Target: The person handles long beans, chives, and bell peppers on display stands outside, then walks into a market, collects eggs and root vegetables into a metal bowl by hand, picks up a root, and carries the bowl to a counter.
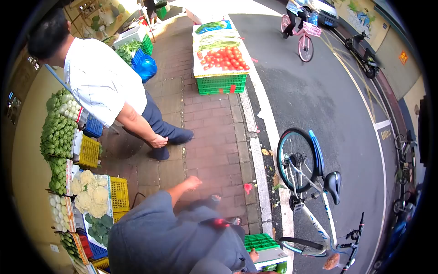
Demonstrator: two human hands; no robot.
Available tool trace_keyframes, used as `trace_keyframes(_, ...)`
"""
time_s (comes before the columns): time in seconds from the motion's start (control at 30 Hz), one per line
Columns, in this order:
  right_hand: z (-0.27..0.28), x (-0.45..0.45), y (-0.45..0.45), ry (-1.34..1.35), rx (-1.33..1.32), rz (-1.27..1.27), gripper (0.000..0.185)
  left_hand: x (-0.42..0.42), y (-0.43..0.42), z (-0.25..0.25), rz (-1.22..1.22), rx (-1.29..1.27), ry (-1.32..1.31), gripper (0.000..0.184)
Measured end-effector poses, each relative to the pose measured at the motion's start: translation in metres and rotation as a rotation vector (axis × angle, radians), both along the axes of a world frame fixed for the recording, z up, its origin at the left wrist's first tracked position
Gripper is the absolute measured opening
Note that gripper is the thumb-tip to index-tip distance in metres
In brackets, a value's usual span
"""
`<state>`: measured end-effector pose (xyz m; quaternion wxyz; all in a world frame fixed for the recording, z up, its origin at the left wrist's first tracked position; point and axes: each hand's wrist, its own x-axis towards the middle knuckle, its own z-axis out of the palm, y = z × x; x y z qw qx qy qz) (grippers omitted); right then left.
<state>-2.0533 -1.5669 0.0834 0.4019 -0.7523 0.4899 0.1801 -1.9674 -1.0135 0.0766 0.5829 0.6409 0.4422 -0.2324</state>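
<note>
My left hand [192,182] is stretched forward over the brick pavement, past the grey sleeve. It looks empty, with its fingers loosely extended and a little blurred. Low in the view, my right hand [254,255] shows only in part beside a green crate [260,240] and a white box [269,255] with green vegetables. Its fingers are too hidden to read, and whether it touches the box is unclear. My grey shirt [159,233] fills the bottom, with feet just beyond it.
A person in a white shirt [105,82] stands ahead left by vegetable crates [119,194]. Tomatoes [223,58] lie on a stand ahead. A parked bicycle [310,212] is at the right; a cyclist on a pink bicycle [305,48] is on the road.
</note>
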Motion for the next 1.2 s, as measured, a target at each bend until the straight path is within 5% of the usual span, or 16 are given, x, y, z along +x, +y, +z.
trace_keyframes(0.17,0.002,0.061,-0.021,0.054,-0.089,0.543,0.041,-0.026,0.006,-0.002,0.225,0.075,-0.016,0.024)
trace_keyframes(0.3,-0.072,0.146,-0.084,-0.116,-0.429,1.719,0.036,-0.072,-0.031,-0.007,0.425,0.015,-0.065,0.025)
trace_keyframes(0.37,-0.078,0.202,-0.094,-0.033,-0.304,1.483,0.031,-0.103,-0.056,-0.013,0.391,0.037,-0.016,0.024)
trace_keyframes(0.43,-0.063,0.258,-0.082,-0.03,0.219,0.45,0.027,-0.142,-0.065,-0.048,0.201,0.128,0.127,0.031)
trace_keyframes(0.5,-0.046,0.307,-0.06,-0.129,0.28,0.27,0.025,-0.155,-0.067,-0.048,0.318,0.036,0.272,0.035)
trace_keyframes(0.6,-0.017,0.36,-0.014,-0.128,0.348,0.453,0.025,-0.18,-0.063,-0.076,0.427,-0.03,0.334,0.035)
trace_keyframes(0.77,-0.001,0.364,0.103,-0.109,0.42,0.555,0.022,-0.131,-0.019,-0.062,0.598,0.013,0.034,0.037)
trace_keyframes(0.83,-0.016,0.364,0.133,-0.048,0.484,0.733,0.02,-0.113,-0.003,-0.065,0.705,-0.033,-0.091,0.039)
trace_keyframes(0.87,-0.066,0.37,0.126,-0.191,0.454,0.948,0.02,-0.1,0.009,-0.058,0.714,-0.044,-0.073,0.039)
trace_keyframes(0.97,-0.056,0.368,0.165,-0.023,0.346,1.203,0.023,-0.075,0.051,-0.038,0.775,-0.037,-0.068,0.038)
trace_keyframes(1.03,-0.015,0.359,0.208,0.096,0.442,0.843,0.023,-0.075,0.068,-0.035,0.84,-0.022,-0.075,0.036)
trace_keyframes(1.2,-0.017,0.415,0.239,0.278,0.324,0.987,0.023,-0.098,0.078,-0.04,1.033,0.004,-0.031,0.033)
